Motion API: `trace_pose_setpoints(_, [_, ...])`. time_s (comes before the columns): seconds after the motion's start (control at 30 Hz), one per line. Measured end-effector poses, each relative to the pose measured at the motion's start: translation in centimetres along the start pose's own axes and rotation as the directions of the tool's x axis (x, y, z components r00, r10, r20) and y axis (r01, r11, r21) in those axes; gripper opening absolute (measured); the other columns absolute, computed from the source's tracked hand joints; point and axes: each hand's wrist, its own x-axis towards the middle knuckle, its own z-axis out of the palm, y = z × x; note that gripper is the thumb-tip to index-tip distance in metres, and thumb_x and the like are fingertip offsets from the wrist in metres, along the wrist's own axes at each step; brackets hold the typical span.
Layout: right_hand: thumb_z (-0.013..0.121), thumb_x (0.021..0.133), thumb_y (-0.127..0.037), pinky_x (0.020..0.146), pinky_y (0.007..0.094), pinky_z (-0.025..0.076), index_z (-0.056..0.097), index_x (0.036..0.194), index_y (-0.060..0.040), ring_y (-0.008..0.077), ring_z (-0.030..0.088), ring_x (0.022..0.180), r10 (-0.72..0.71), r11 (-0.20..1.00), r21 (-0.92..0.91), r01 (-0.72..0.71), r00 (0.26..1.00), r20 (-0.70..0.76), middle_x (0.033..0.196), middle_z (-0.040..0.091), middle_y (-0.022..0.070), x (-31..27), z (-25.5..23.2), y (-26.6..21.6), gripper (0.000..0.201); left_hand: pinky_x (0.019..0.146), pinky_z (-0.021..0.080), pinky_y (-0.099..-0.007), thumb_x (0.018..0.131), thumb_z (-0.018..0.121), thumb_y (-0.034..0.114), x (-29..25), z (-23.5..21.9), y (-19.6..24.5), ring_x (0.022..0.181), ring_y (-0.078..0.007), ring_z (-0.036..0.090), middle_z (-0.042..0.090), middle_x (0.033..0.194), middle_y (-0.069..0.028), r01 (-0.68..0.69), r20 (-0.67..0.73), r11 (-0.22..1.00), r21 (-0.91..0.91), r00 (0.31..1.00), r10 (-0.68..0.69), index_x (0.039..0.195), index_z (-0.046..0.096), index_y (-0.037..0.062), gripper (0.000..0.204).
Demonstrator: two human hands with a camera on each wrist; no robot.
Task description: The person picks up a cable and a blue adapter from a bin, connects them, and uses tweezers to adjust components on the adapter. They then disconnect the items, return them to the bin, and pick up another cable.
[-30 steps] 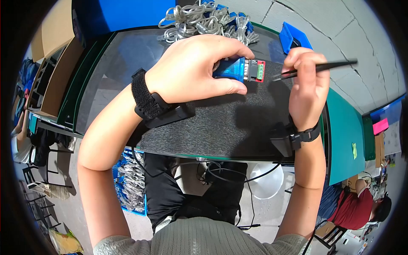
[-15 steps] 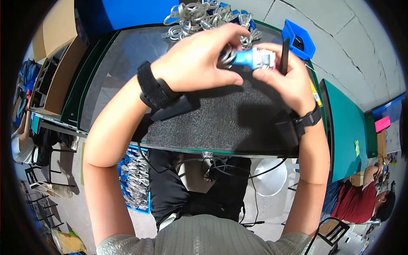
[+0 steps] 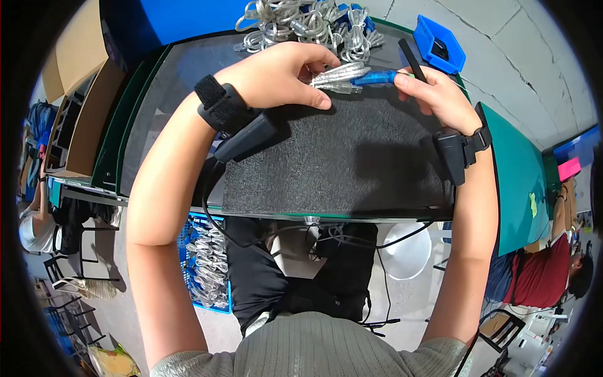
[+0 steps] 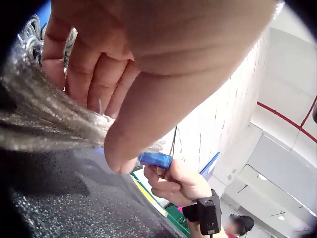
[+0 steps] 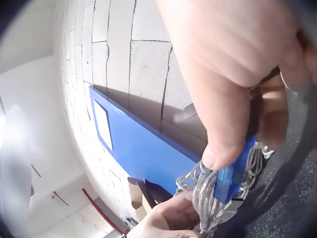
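- While your two grips face each other over the surface (image 3: 326, 151), the coiled cable (image 3: 339, 74) spans the gap between them, over the far part of the dark textured top.
- Left grip (image 3: 276, 75): your thumb and fingers are closed round the silvery coil; the left wrist view shows the thumb in front of the strands and the fingers bent behind them.
- Right grip (image 3: 443, 97): your thumb and fingers pinch the blue connector (image 3: 372, 78) at its end away from the coil.
- Tweezers (image 3: 411, 60): black, tucked in your right grip beside the connector, with the visible part slanting up and away from you.
- Clear plug (image 3: 347, 88): located alongside the coil, on the side nearer to you, just beside the blue connector.
- Cable pile (image 3: 301, 26): further silvery coils with blue connectors, at the far edge, beyond your left grip and near the held cable.
- Blue bin (image 3: 433, 30): located at the far right, beyond your right grip, with dark items inside.
- Blue basket (image 3: 230, 296): placed below the near edge, beside your left leg, filled with more bundled cables (image 3: 208, 264).
- White bucket (image 3: 408, 254): located on the floor, to the right of your legs.
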Motion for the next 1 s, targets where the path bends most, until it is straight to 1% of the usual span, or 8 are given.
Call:
trace_pose_setpoints(0.1, [0.064,0.085,-0.051,0.055,0.0204,0.035,0.067,0.09,-0.0122,0.0024,0.045,0.066,0.099,0.993,0.064,-0.104,0.992,0.072,0.076,0.058,-0.0054,0.3,0.0,0.2,0.039,0.069,0.046,-0.0245,0.086,0.069,0.016,0.3,0.3,0.3,0.075,-0.0089,0.055,0.062,0.082,-0.0032,0.002,0.029,1.0,-0.014,1.0,-0.002,0.113,0.058,0.0004,0.033])
trace_pose_setpoints(0.17, [0.056,0.091,-0.046,0.051,0.0197,0.03,0.065,0.1,-0.0078,0.0039,0.038,0.059,-0.115,0.993,-0.029,0.111,0.951,-0.286,0.081,0.053,-0.003,0.7,0.3,1.0,0.04,0.065,0.043,-0.0245,0.091,0.063,0.019,0.2,0.2,1.1,0.07,-0.0072,0.05,0.057,0.074,-0.0006,0.067,0.072,0.987,-0.148,0.996,-0.057,0.111,0.059,0.0004,0.028])
trace_pose_setpoints(0.2, [0.055,0.093,-0.047,0.057,0.0219,0.038,0.061,0.087,-0.0078,0.0059,0.047,0.064,-0.12,0.98,0.099,0.173,0.908,-0.402,0.077,0.053,-0.0022,0.4,0.2,0.5,0.04,0.065,0.043,-0.0245,0.091,0.063,0.019,0.1,0.1,1.3,0.07,-0.0072,0.05,0.057,0.074,-0.0006,0.066,0.072,0.987,-0.148,0.996,-0.056,0.111,0.059,0.0004,0.028])
trace_pose_setpoints(0.27, [0.046,0.098,-0.039,0.06,0.0216,0.038,0.059,0.092,-0.0066,0.0069,0.047,0.065,-0.227,0.814,0.388,0.432,0.852,-0.471,0.082,0.053,-0.0006,0.8,0.0,0.6,0.035,0.065,0.043,-0.0242,0.091,0.063,0.019,0.2,0.0,1.4,0.07,-0.0066,0.05,0.058,0.075,-0.0008,0.066,0.094,0.988,-0.138,0.994,-0.053,0.112,0.058,0.0006,0.028])
trace_pose_setpoints(0.37, [0.041,0.101,-0.034,0.063,0.0218,0.038,0.059,0.096,-0.0066,0.0061,0.044,0.066,-0.34,0.65,0.375,0.661,0.694,-0.635,0.083,0.051,-0.0003,0.5,1.8,-0.8,0.033,0.064,0.043,-0.0247,0.09,0.064,0.018,0.3,1.0,0.8,0.069,-0.0071,0.05,0.06,0.075,-0.0014,0.008,0.018,0.987,-0.159,1.0,-0.005,0.114,0.055,0.0014,0.03])
trace_pose_setpoints(0.47, [0.04,0.101,-0.037,0.069,0.0221,0.04,0.06,0.097,-0.0061,0.005,0.045,0.068,-0.467,0.725,0.176,0.666,0.663,-0.585,0.083,0.052,-0.0003,0.0,1.6,-0.1,0.037,0.065,0.044,-0.0245,0.089,0.065,0.016,0.1,1.0,1.3,0.07,-0.0088,0.051,0.06,0.076,-0.0023,0.089,0.042,0.995,-0.04,0.995,-0.088,0.116,0.053,0.0031,0.033])
trace_pose_setpoints(0.73, [0.051,0.098,-0.033,0.07,0.0243,0.052,0.06,0.106,-0.0038,0.0099,0.063,0.075,-0.352,0.711,0.526,0.467,0.884,-0.309,0.098,0.062,0.0025,-0.1,3.1,0.0,0.032,0.073,0.05,-0.0289,0.081,0.069,0.002,0.9,2.1,-0.7,0.084,-0.0136,0.059,0.062,0.091,-0.0059,-0.101,-0.093,0.991,0.087,0.99,0.109,0.111,0.054,0.0034,0.034])
trace_pose_setpoints(1.0, [0.061,0.093,-0.015,0.076,0.0244,0.054,0.06,0.109,-0.0002,0.0147,0.067,0.084,-0.36,0.773,0.509,0.379,0.922,-0.14,0.097,0.064,0.0065,0.3,3.9,0.5,0.022,0.072,0.049,-0.027,0.077,0.07,-0.002,0.6,2.2,-0.1,0.08,-0.0134,0.058,0.061,0.087,-0.0052,-0.139,-0.054,0.983,0.123,0.988,0.147,0.103,0.063,0.0024,0.027])
